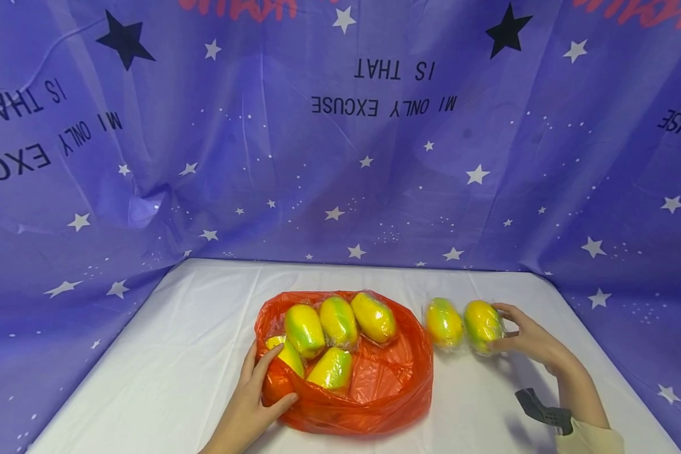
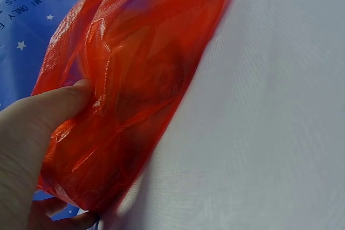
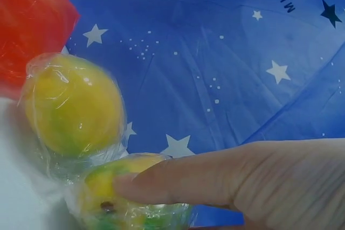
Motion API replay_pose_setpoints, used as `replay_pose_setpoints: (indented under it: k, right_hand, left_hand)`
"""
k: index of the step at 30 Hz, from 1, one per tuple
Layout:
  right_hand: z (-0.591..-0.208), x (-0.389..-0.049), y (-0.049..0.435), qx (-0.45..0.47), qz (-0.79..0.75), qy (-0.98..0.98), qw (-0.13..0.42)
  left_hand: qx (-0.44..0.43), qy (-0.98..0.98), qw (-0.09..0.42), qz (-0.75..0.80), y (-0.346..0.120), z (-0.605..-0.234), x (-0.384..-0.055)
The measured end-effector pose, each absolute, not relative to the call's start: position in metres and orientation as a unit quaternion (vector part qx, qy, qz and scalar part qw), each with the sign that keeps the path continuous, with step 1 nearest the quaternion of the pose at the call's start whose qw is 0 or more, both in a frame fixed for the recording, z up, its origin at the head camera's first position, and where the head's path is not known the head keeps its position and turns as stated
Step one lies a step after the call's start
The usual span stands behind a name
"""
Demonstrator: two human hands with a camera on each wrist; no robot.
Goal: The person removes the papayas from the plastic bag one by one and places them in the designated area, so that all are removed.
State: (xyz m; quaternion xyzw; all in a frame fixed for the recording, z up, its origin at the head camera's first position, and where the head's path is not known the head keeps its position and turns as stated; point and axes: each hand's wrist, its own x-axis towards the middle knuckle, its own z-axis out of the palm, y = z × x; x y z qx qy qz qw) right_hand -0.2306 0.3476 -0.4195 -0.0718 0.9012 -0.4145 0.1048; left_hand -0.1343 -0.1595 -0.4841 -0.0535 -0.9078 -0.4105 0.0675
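A red plastic bag [image 1: 374, 410] lies spread wide on the white table, with several plastic-wrapped yellow-green mangoes [image 1: 305, 331] inside. At its near left side, my left hand [image 1: 252, 397] grips the rim, fingers over the edge and thumb on the outer wall. In the left wrist view the thumb presses the bag's thin red side [image 2: 135, 68]. To the right of the bag, my right hand [image 1: 530, 337] holds a wrapped mango [image 1: 482, 326] between thumb and fingers. Another wrapped mango [image 1: 444, 323] sits between that one and the bag. The right wrist view shows the thumb on the held mango [image 3: 108, 187].
The white-covered table [image 1: 164, 353] runs back to a purple-blue curtain [image 1: 340, 189] with stars and printed words, which also rises along both sides. A dark strap-like piece [image 1: 545, 413] sits at the right wrist, by a beige sleeve [image 1: 590, 439].
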Motion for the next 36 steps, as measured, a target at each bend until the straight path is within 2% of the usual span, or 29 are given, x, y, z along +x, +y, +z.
replay_pose_setpoints:
  k: [10, 23, 36]
  right_hand:
    - [-0.422, -0.234, 0.344, -0.057, -0.408, 0.904, 0.112]
    - [-0.427, -0.237, 0.34, -0.064, -0.406, 0.906, 0.097]
    - [-0.417, -0.234, 0.336, -0.065, -0.386, 0.917, 0.075]
  left_hand:
    - [-0.051, -0.908, 0.06, -0.411, -0.159, -0.483, -0.135]
    - [-0.044, -0.907, 0.057, -0.415, -0.16, -0.484, -0.135]
    - [-0.042, -0.908, 0.05, -0.415, -0.16, -0.484, -0.136]
